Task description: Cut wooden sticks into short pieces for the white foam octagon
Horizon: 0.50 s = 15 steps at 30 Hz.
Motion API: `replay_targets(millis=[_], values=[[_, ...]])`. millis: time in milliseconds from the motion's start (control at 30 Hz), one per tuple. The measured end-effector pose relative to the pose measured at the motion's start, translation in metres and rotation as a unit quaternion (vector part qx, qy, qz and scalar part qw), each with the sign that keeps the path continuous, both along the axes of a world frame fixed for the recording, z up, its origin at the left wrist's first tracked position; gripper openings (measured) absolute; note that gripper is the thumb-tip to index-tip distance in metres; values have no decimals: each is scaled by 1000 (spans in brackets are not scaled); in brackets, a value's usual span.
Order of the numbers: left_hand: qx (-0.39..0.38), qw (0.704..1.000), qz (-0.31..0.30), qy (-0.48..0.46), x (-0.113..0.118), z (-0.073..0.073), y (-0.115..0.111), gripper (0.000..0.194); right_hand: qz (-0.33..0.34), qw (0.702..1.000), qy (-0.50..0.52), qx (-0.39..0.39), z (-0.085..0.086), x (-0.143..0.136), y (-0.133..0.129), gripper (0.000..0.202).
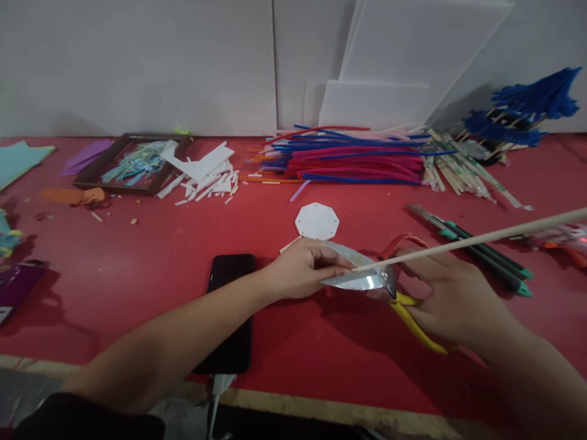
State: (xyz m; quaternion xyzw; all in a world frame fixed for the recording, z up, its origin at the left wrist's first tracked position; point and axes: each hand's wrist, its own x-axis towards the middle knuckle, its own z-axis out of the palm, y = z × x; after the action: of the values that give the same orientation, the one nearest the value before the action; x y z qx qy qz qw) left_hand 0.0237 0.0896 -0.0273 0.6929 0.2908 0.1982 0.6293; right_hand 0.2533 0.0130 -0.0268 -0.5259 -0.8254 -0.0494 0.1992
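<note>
My left hand [305, 267] pinches the near end of a thin wooden stick [481, 237], which reaches up to the right edge of the view. Around the handles of a pair of scissors [367, 280], one red and one yellow, my right hand [440, 293] is closed. The scissor blades stand apart, with the stick lying across them near the pivot. Just beyond my left hand lies a white octagonal piece [317, 221] with small dark dots along its rim. Part of a pale strip shows beside it.
A black phone [232, 311] lies under my left forearm. Two cutters [486, 256] rest at the right. Behind are pipe cleaners [358, 156], wooden sticks [463, 171], white scraps [206, 171] and a brown frame [132, 186] on the red table [151, 263].
</note>
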Motion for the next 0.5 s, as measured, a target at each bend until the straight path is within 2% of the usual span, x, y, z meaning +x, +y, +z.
replay_targets(millis=[100,200,400,500], values=[[9,1000,-3,0,-1,1,-1,13,-9,1000,-13,10,3,-1,-2,11],[22,1000,3,-7,0,2,-1,12,-24,999,-16,-16,6,-3,-2,12],[-7,998,36,-55,5,1,0,10,-50,996,10,-76,1,-8,1,39],[33,996,53,-55,5,-1,-2,14,-63,995,15,-71,-5,-11,4,56]])
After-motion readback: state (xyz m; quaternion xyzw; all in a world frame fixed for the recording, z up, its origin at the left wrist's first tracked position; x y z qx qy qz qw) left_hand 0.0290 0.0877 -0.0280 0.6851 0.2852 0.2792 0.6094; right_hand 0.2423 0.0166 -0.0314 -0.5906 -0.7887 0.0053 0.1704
